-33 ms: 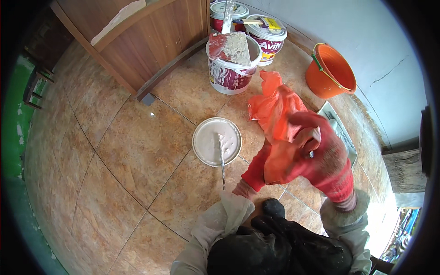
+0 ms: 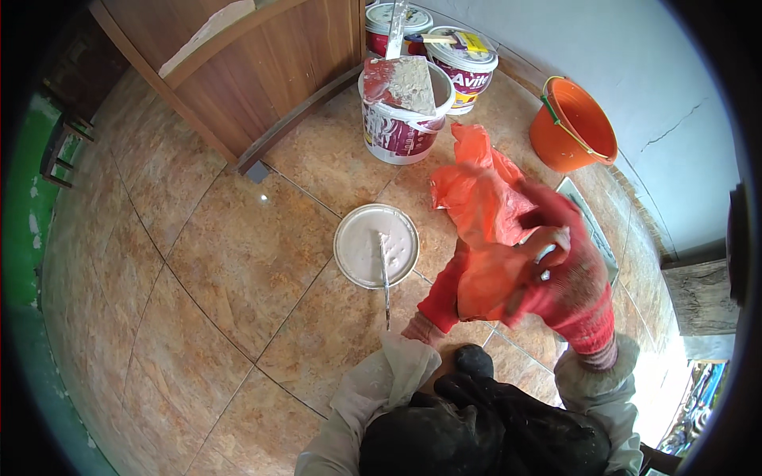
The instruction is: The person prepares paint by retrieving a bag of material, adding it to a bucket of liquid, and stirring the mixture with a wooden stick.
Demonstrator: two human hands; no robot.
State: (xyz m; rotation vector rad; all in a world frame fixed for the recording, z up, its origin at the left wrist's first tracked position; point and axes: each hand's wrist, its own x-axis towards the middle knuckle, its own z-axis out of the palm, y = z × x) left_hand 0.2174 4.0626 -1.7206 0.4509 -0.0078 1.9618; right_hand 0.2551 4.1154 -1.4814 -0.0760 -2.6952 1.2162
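An orange-red plastic bag (image 2: 488, 274), crumpled and thin, is bunched up in front of me, its loose end spread toward the buckets. My right hand (image 2: 567, 278), in a red knit glove smeared with white, is closed on the bag's near right side, fingers curled and partly blurred. A pale bit of something sticks up between those fingers; I cannot make out what it is. My left hand (image 2: 441, 297), also gloved in red, reaches behind the bag, which hides its fingers. Left of it, a round white lid (image 2: 357, 270) lies on the floor with a thin, paste-covered stick (image 2: 386, 278) across its rim.
A white and purple bucket (image 2: 397, 141) carries a wide putty knife (image 2: 409, 83) across its top. Behind it stand lidded buckets, one with a paintbrush (image 2: 444, 38) on it. An orange bucket (image 2: 556, 143) is by the wall, near a pale tray (image 2: 591, 218). Wooden furniture (image 2: 262, 79) stands far left.
My right hand has shifted slightly right, its fingers moving over the bunched bag and pale bit. The left hand stays where it was.
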